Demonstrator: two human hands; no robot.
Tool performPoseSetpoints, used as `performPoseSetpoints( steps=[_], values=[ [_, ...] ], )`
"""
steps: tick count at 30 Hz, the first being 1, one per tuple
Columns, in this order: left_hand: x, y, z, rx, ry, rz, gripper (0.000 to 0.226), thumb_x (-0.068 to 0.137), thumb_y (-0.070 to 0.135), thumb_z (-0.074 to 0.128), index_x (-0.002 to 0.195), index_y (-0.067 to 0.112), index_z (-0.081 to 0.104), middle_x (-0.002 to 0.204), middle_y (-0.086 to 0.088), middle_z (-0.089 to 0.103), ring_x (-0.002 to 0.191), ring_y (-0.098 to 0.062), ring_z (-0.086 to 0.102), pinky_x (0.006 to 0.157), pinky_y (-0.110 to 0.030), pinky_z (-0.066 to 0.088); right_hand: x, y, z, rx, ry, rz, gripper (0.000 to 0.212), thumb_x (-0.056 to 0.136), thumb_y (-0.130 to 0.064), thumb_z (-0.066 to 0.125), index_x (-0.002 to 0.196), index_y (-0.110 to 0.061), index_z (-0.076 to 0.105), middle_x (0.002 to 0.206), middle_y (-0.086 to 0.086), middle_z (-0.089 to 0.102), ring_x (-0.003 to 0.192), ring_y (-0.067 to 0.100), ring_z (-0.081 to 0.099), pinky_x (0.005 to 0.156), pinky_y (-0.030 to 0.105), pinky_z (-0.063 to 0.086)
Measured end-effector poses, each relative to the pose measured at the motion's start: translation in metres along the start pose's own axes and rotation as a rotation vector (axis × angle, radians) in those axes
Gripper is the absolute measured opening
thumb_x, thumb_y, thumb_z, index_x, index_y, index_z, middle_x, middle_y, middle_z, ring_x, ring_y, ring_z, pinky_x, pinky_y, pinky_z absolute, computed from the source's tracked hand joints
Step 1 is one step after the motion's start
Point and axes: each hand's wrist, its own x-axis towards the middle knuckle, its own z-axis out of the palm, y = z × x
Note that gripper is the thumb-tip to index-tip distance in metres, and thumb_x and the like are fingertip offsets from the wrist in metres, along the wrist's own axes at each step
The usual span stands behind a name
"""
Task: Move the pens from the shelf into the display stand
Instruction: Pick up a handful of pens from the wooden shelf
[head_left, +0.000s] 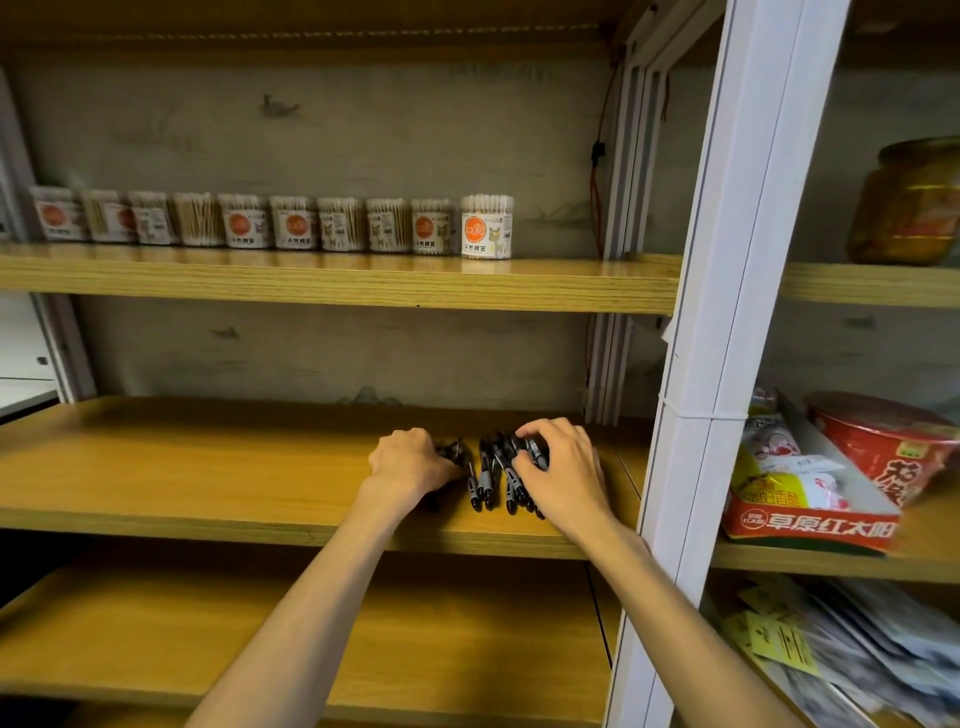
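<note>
Both hands reach onto a wood-grain laminate shelf. The left hand curls its fingers over black pens at the bundle's left edge; the right hand arches bent fingers onto the black pens lying between them. Beyond the fingers, on the upper shelf, stands a row of cylindrical clear cotton-swab tubs. Right of the white post sits a red noodle cup.

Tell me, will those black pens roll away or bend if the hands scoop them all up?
The pens look round and slim, so loose ones would probably roll on the smooth wooden shelf. They seem stiff, so bending is unlikely. The left hand and right hand close in from both sides, yet a few could still slip out.
</note>
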Motion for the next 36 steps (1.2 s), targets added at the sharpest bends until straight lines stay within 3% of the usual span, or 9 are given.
performPoseSetpoints(
  steps=[4,8,12,16,19,24,28,31,36],
  values=[
    [0.000,-0.015,0.001,-0.100,0.035,0.080,0.037,0.089,0.054,0.066,0.074,0.022,0.054,0.081,0.001,0.064,0.073,-0.018,0.062,0.061,-0.029,0.045,0.001,-0.004,-0.001,-0.029,-0.024,-0.037,0.024,0.095,-0.029,0.062,0.119,-0.034,0.063,0.123,-0.015,0.056,0.122,0.006,0.044,0.101,0.024,0.028],
    [0.003,-0.024,-0.009,-0.485,0.202,0.134,0.021,0.092,0.030,0.068,0.108,0.020,0.059,0.097,-0.001,0.068,0.088,-0.022,0.068,0.076,-0.037,0.057,0.006,-0.010,-0.002,-0.066,-0.051,-0.087,0.023,0.096,-0.030,0.060,0.118,-0.033,0.062,0.124,-0.014,0.056,0.122,0.007,0.043,0.098,0.024,0.026],
    [0.001,-0.019,-0.018,-0.946,0.420,0.145,0.015,0.088,0.022,0.074,0.085,0.026,0.060,0.070,0.011,0.067,0.053,0.000,0.059,0.047,-0.013,0.046,0.009,-0.016,-0.001,-0.066,-0.051,-0.105,0.023,0.096,-0.030,0.060,0.118,-0.032,0.063,0.125,-0.012,0.056,0.122,0.007,0.042,0.097,0.025,0.029],
    [0.003,-0.020,-0.007,-0.984,0.302,0.092,0.015,0.084,0.025,0.080,0.088,0.024,0.067,0.080,0.013,0.070,0.074,0.001,0.063,0.064,-0.016,0.049,0.007,-0.019,0.001,-0.074,-0.065,-0.115,0.022,0.096,-0.029,0.060,0.117,-0.031,0.064,0.124,-0.011,0.056,0.121,0.008,0.043,0.096,0.026,0.031],
    [0.005,-0.023,0.007,-0.950,0.214,0.035,0.017,0.087,0.015,0.076,0.101,0.021,0.067,0.091,0.008,0.070,0.089,-0.012,0.065,0.074,-0.024,0.046,0.007,-0.020,0.000,-0.075,-0.067,-0.121,0.021,0.096,-0.029,0.060,0.116,-0.031,0.064,0.123,-0.011,0.056,0.120,0.008,0.043,0.097,0.027,0.032],
    [0.008,-0.020,0.003,-1.058,0.223,-0.014,0.012,0.088,0.017,0.074,0.083,0.021,0.064,0.071,0.008,0.070,0.065,-0.007,0.068,0.063,-0.025,0.047,0.008,-0.021,-0.003,-0.077,-0.061,-0.124,0.020,0.096,-0.029,0.061,0.115,-0.032,0.063,0.122,-0.010,0.056,0.119,0.009,0.044,0.097,0.027,0.033],
    [0.005,-0.022,0.009,-1.035,0.137,0.025,0.012,0.092,0.011,0.069,0.086,0.019,0.062,0.077,0.001,0.067,0.075,-0.016,0.065,0.067,-0.030,0.047,0.009,-0.024,-0.005,-0.076,-0.067,-0.122,0.021,0.096,-0.028,0.061,0.117,-0.031,0.063,0.124,-0.010,0.057,0.120,0.009,0.045,0.099,0.028,0.033],
    [0.002,-0.025,0.010,-1.090,0.142,0.053,0.007,0.094,0.013,0.068,0.093,0.019,0.064,0.076,0.002,0.070,0.067,-0.010,0.066,0.068,-0.028,0.049,0.008,-0.026,-0.007,-0.068,-0.072,-0.118,0.021,0.096,-0.028,0.061,0.116,-0.032,0.063,0.123,-0.010,0.056,0.121,0.009,0.045,0.102,0.031,0.035],
    [-0.004,-0.029,0.009,-1.186,0.267,-0.057,0.027,0.088,0.027,0.077,0.072,0.019,0.056,0.058,0.004,0.053,0.059,-0.018,0.049,0.060,-0.035,0.041,0.004,-0.028,-0.008,-0.053,-0.075,-0.105,0.021,0.096,-0.028,0.061,0.117,-0.032,0.063,0.123,-0.012,0.056,0.121,0.008,0.045,0.103,0.030,0.036]
  ],
)
